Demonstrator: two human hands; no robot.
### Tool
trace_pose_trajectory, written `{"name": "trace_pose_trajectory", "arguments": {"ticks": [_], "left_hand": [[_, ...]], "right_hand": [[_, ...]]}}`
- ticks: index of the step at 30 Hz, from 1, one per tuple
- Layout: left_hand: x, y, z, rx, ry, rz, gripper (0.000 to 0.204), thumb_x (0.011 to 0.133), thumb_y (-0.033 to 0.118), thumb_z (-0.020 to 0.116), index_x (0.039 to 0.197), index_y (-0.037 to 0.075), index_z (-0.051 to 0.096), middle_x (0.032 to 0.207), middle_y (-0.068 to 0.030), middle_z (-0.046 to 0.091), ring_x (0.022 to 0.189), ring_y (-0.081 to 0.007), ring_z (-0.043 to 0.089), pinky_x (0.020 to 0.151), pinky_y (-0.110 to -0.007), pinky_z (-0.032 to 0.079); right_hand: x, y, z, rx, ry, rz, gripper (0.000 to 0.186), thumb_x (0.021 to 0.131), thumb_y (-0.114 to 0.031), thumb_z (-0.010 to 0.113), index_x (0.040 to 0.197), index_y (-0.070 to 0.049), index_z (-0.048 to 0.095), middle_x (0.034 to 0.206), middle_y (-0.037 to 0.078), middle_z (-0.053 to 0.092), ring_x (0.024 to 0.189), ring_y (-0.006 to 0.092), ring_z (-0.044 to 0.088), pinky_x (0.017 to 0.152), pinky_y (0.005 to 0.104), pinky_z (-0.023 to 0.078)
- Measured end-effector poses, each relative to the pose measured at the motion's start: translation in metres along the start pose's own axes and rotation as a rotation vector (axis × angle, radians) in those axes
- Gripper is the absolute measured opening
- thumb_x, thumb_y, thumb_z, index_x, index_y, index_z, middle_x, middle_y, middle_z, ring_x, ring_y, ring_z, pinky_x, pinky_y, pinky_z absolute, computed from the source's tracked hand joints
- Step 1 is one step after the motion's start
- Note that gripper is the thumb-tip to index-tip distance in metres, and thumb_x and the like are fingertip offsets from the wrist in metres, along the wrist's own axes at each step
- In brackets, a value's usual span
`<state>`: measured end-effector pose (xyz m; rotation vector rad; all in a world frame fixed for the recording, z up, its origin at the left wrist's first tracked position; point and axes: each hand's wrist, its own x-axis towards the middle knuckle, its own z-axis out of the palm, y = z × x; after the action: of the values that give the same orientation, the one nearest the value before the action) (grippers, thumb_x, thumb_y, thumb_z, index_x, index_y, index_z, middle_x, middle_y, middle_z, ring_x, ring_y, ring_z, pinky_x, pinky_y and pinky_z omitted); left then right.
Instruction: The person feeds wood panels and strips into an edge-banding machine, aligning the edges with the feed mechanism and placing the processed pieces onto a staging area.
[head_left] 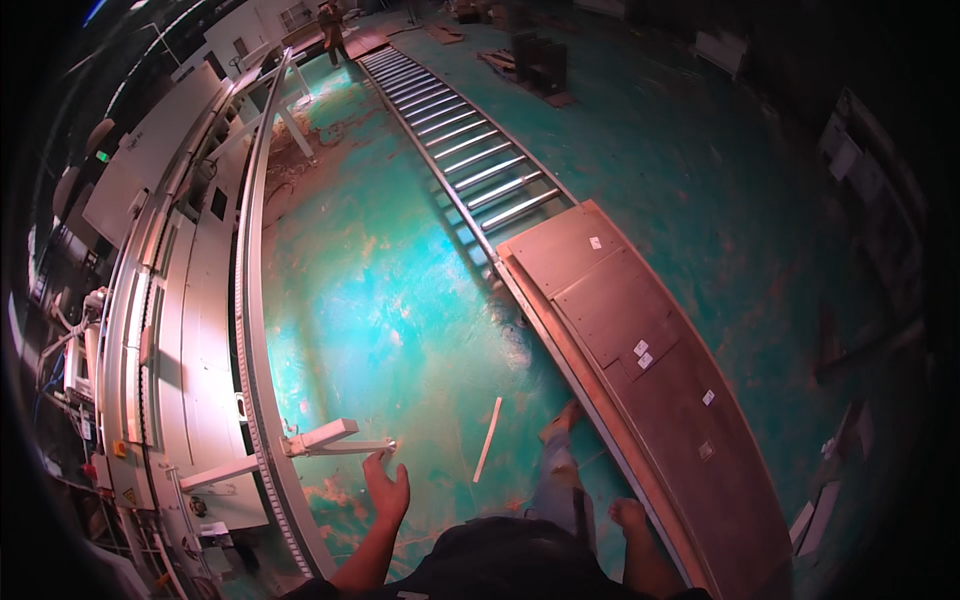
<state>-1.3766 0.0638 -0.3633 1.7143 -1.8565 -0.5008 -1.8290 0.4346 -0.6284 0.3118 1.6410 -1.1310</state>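
Head view: left hand, at 7 o'clock, fingers spread, thumb apart, grasping nothing; beside its fingertips, contact uncertain, one metal bracket with two arms, between 7 and 8 o'clock. Right hand, at 5 o'clock, fingers bent, near the edge of the boards; cannot tell whether they are clenched or grasping anything. Brown boards, stacked, spanning 2 to 5 o'clock, bearing small white labels. Roller track, metal, at 12 o'clock, leading away from the boards. Pale strip, one, lying on the green floor at 6 o'clock. Long pale machine, at 9 o'clock. Another person, standing far off at 11 o'clock.
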Motion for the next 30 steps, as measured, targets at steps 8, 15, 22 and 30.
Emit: {"name": "trace_pose_trajectory", "arguments": {"ticks": [8,15,22,30], "left_hand": [[0.153,0.083,0.202,-0.145,-0.553,-0.129,0.032,0.097,0.016,0.069,0.124,0.001,0.064,0.112,-0.0174,0.072,0.103,-0.0288,0.071,0.092,-0.042,0.055],[0.357,0.124,0.466,-0.125,-0.836,-0.035,0.034,0.096,0.018,0.069,0.124,-0.002,0.064,0.104,-0.0161,0.074,0.098,-0.0221,0.07,0.089,-0.035,0.055],[0.566,0.098,0.734,0.109,-0.639,0.271,0.055,0.093,0.03,0.074,0.134,-0.004,0.059,0.123,-0.0252,0.071,0.113,-0.0383,0.069,0.1,-0.044,0.053],[0.667,0.127,0.904,0.193,-0.773,0.18,0.07,0.093,0.055,0.071,0.116,-0.01,0.067,0.113,-0.0318,0.072,0.11,-0.0468,0.07,0.092,-0.05,0.054]], "right_hand": [[0.101,-0.179,0.045,-0.115,0.218,0.06,0.029,0.097,-0.026,0.065,0.109,0.0,0.07,0.093,0.01,0.073,0.079,0.0198,0.071,0.066,0.0344,0.057],[0.35,-0.156,-0.003,-1.042,0.62,-0.44,0.019,0.098,-0.026,0.063,0.105,-0.01,0.071,0.103,0.013,0.074,0.101,0.0294,0.07,0.095,0.0479,0.054],[0.489,-0.241,0.045,-0.998,1.115,-0.577,0.048,0.099,-0.04,0.067,0.13,-0.004,0.067,0.115,0.019,0.072,0.107,0.0369,0.068,0.108,0.051,0.046],[0.442,-0.342,0.122,-0.192,1.305,-0.226,0.074,0.088,-0.052,0.078,0.13,0.007,0.063,0.122,0.029,0.065,0.118,0.0449,0.061,0.103,0.0508,0.046]]}}
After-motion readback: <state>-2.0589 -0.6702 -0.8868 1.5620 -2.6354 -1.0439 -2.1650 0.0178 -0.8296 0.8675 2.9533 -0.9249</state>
